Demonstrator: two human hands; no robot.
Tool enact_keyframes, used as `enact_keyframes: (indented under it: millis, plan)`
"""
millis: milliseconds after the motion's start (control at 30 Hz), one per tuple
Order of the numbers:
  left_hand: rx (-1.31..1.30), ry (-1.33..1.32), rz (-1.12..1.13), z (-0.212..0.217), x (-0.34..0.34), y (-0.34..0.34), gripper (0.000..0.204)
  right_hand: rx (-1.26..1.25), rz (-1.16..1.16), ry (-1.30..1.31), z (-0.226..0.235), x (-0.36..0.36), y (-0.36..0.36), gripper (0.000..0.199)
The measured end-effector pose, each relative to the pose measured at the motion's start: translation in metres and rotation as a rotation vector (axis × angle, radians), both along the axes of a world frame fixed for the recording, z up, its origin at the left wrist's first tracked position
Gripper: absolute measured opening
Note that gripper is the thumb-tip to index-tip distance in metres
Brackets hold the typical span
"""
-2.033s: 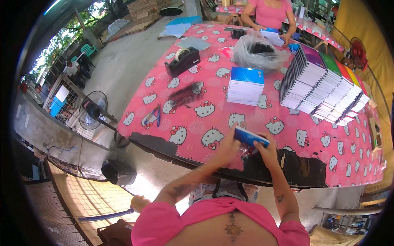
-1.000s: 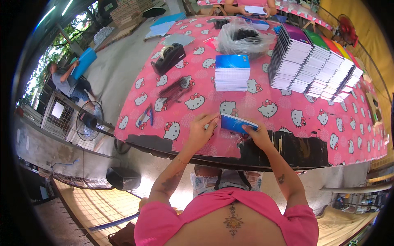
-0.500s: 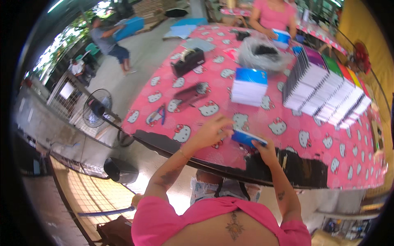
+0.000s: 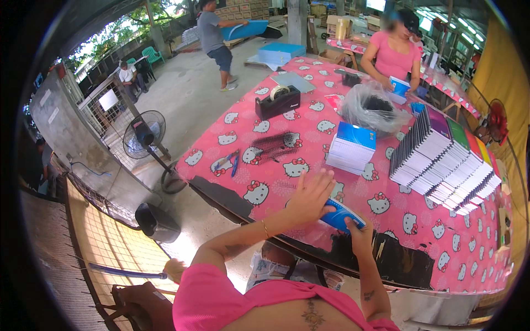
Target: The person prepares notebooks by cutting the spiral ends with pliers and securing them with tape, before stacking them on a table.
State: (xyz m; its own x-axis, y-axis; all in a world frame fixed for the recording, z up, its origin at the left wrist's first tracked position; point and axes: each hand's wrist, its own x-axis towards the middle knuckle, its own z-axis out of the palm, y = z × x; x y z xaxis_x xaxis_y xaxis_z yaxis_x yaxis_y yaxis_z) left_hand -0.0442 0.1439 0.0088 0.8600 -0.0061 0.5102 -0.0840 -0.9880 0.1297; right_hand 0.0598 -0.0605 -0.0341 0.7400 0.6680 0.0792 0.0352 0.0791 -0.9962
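- Far left of the hands I see blue pens [image 4: 230,161] on the pink tablecloth [image 4: 309,118].
- Left hand [image 4: 311,197]: fingers spread, palm pressing flat on the blue notebook [image 4: 342,215] at the table's near edge.
- Right hand [image 4: 360,236]: thumb pinching the notebook's near right corner.
- Beyond the hands, a blue-topped notebook stack [image 4: 351,147]; right of it, fanned spiral notebooks [image 4: 447,163].

Blue notebook [image 4: 342,215]; pink tablecloth [image 4: 309,118] w/ white cat print.
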Motion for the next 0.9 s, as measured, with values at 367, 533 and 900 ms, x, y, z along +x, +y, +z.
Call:
enact_keyframes:
  millis: [367, 533, 900]
  plan:
    - [0.073, 0.024, 0.077, -0.023, -0.023, -0.028, 0.084, 0.020, -0.065, 0.117, 0.018, -0.016, -0.003, 0.021]
    - [0.030, -0.068, 0.174, 0.016, -0.001, -0.023, 0.085, 0.030, -0.007, 0.054, 0.003, -0.019, 0.000, 0.023]
    - [0.062, 0.010, 0.114, -0.024, -0.032, -0.055, 0.080, 0.057, -0.069, 0.162, 0.025, -0.020, -0.004, 0.027]
